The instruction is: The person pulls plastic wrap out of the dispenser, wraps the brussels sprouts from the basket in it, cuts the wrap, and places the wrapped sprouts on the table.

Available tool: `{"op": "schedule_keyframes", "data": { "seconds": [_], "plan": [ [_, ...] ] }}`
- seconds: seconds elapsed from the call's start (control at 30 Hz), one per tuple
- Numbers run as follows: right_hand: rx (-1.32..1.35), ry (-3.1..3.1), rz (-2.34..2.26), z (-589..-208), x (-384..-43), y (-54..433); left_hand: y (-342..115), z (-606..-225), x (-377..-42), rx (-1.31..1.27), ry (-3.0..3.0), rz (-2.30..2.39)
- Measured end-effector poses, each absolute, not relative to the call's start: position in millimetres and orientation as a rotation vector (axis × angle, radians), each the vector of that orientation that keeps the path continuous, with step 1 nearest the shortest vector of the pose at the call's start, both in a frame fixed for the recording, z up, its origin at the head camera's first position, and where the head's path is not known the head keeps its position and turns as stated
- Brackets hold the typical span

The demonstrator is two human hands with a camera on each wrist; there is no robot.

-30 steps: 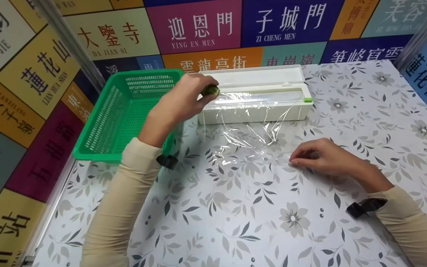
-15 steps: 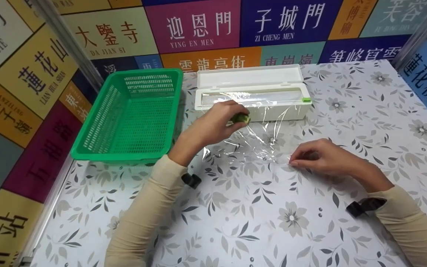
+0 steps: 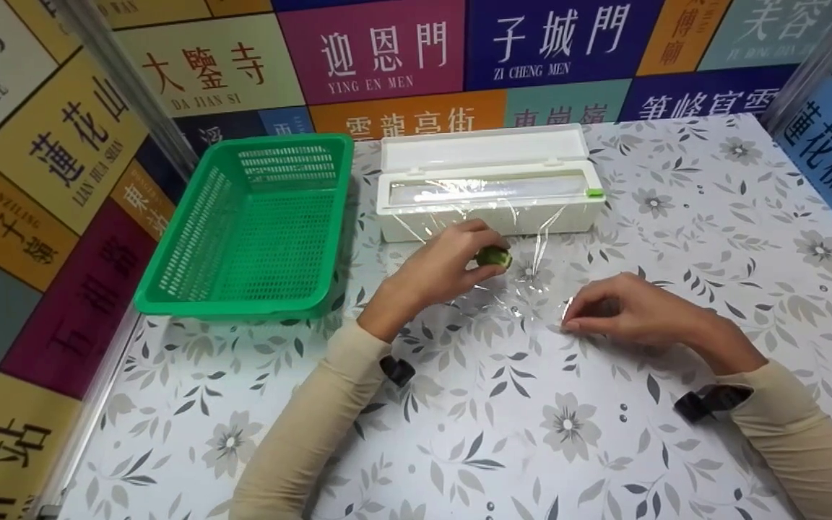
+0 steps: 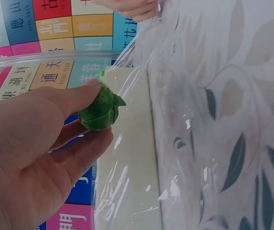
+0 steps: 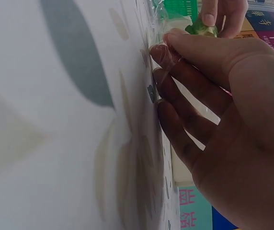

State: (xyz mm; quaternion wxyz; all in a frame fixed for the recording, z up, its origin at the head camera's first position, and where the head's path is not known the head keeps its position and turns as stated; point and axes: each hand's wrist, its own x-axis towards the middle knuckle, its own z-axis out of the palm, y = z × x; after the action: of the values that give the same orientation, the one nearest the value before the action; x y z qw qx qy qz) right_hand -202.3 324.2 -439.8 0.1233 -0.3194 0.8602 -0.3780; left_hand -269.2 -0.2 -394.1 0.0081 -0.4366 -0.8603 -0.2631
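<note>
A small green Brussels sprout [image 3: 494, 257] is pinched between the thumb and fingers of my left hand [image 3: 445, 263], over the stretched cling film [image 3: 540, 245]. Its leafy side shows in the left wrist view, where the sprout [image 4: 99, 111] sits at the fingertips. The film runs from the roll in a white dispenser box [image 3: 568, 218] toward me. My right hand [image 3: 633, 312] pinches the film's loose end low over the tabletop. In the right wrist view the clear film [image 5: 165, 62] wraps across the thumb and index fingertips of that hand.
The dispenser's lid [image 3: 484, 148] stands raised at the back, and a green slider [image 3: 594, 193] sits at its right end. A green plastic basket [image 3: 271, 249] stands left of the box. Printed panels [image 3: 380, 50] wall in the floral tabletop [image 3: 459, 433].
My left hand has carried the sprout from above the dispenser's left end, forward and to the right, over the film. The right hand has stayed almost still, holding the film.
</note>
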Motion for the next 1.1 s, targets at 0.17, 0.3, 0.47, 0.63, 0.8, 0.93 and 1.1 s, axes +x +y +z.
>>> {"op": "schedule_keyframes", "data": {
  "seconds": [0.17, 0.3, 0.47, 0.63, 0.8, 0.93, 1.1],
  "plan": [
    [-0.956, 2.501, -1.113, -440, -203, 325, 5, -404, -269, -1.372, -2.718, -0.810],
    [-0.958, 2.492, -1.101, -439, -203, 325, 9, -412, -269, -1.339, -2.734, -0.793],
    [-0.935, 2.473, -1.092, -439, -202, 325, 12, -421, -265, -1.241, -2.804, -0.774],
    [-0.927, 2.466, -1.095, -439, -202, 325, 13, -425, -263, -1.158, -2.845, -0.773],
    [-0.900, 2.450, -1.106, -438, -201, 325, 12, -427, -263, -1.152, -2.855, -0.799],
    [-0.895, 2.447, -1.112, -438, -202, 325, 7, -428, -261, -1.163, -2.840, -0.776],
    [-0.868, 2.459, -1.150, -439, -203, 326, -4, -426, -256, -1.139, -2.785, -0.765]
  ]
}}
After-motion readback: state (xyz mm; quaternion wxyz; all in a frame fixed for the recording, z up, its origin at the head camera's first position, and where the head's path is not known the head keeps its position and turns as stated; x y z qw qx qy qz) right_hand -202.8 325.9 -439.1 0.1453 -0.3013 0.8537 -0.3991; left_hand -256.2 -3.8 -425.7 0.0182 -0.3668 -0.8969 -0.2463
